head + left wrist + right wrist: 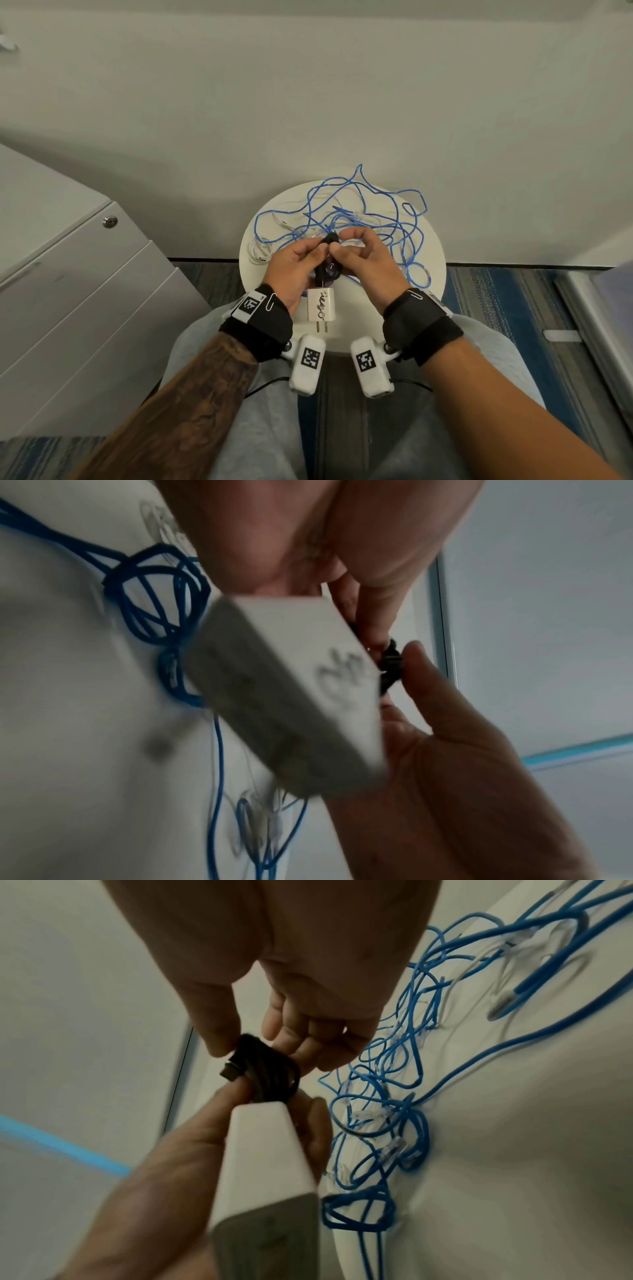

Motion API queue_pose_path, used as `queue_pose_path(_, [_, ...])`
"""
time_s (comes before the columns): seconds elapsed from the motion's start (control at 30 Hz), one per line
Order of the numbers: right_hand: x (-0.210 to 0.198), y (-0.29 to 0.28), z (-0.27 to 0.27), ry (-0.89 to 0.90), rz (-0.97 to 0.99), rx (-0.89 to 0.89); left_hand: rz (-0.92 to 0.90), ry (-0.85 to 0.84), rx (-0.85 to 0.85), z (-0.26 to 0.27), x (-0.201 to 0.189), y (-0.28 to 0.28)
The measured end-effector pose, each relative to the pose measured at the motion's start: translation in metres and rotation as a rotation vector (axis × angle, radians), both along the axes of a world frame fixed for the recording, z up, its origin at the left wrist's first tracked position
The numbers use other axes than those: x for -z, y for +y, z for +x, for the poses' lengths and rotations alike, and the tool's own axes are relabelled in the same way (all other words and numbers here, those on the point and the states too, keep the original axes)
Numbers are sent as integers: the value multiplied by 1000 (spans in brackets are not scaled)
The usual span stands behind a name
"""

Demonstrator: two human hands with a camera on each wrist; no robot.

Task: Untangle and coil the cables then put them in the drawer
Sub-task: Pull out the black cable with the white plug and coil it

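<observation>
- Round white bench [435, 274], lower centre of frame, carries the tangled blue cables [394, 219].
- Both hands, left [291, 263] and right [370, 263], pinch my black cable coil [330, 240]; white charger [320, 303] dangles.
- Risk: its weight could loosen the coil.

blue cables [394, 226], black cable [267, 1074], white charger [320, 303], striped blue carpet [507, 308]

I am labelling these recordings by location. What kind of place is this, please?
Probably an office: a grey filing cabinet with a lock, striped blue carpet, and blue network cables tangled on a small round white table.
</observation>
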State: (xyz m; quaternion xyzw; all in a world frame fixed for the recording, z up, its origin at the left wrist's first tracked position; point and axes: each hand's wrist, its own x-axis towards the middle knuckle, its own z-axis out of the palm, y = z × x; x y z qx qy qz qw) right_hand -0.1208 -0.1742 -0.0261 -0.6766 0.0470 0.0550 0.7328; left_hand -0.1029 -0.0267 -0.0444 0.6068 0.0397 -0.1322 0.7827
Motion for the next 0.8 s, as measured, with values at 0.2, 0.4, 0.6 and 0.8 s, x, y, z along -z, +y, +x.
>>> queue_pose_path(0.2, [-2,-9,4,145,203,-55,279,-300,160,2,0,0])
queue_pose_path(0.4, [-7,-11,1,86,138,-137,355,-365,108,4,5,-3])
queue_pose_path(0.6, [-8,-12,1,22,29,-78,356,-268,-6,10,8,3])
queue_pose_path(0.8, [-10,-23,3,48,148,-215,101,-67,161,11,-6,15])
